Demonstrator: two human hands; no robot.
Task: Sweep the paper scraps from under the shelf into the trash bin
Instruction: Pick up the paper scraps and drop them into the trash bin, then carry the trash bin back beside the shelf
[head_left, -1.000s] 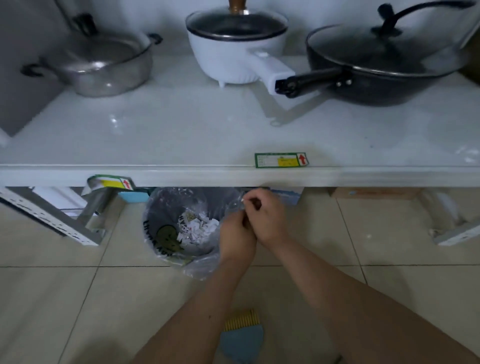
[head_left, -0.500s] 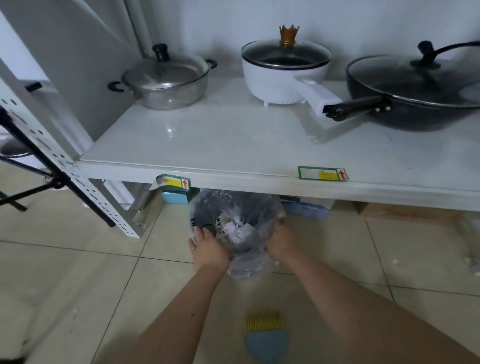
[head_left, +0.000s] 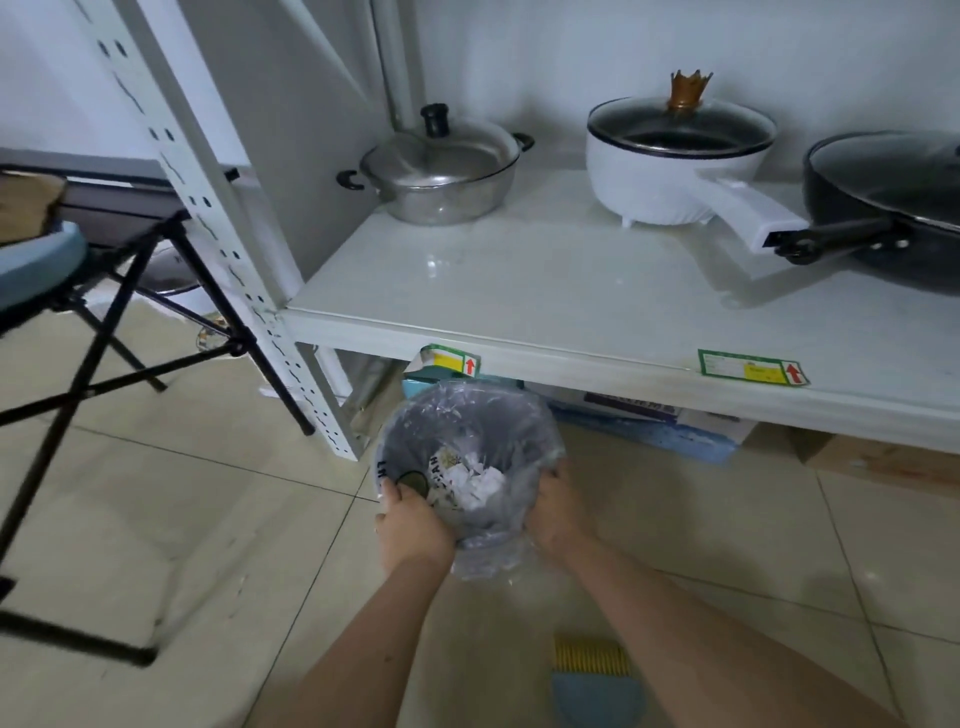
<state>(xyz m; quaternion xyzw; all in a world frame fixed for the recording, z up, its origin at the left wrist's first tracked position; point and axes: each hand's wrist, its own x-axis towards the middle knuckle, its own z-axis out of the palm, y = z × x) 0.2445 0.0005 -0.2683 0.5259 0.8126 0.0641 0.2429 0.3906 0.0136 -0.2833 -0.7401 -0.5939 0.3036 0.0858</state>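
Below the front edge of the white shelf (head_left: 597, 291), we see the left hand (head_left: 413, 527) and right hand (head_left: 556, 514) closed on opposite sides of the grey, plastic-lined trash bin (head_left: 467, 415). White paper scraps (head_left: 480, 486) lie inside the bin, and a blue dustpan with a yellow comb edge (head_left: 595, 686) rests on the tiled floor (head_left: 234, 519) between the forearms.

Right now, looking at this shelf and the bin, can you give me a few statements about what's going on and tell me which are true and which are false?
1. Both hands grip the trash bin: true. The left hand and right hand hold the trash bin by its rim.
2. The bin is empty: false. White paper scraps lie inside.
3. Three pots stand on the shelf: true.
4. The white pot has no lid: false. It wears a glass lid with a crown knob.
5. The brush is in a hand: false. It lies on the floor.
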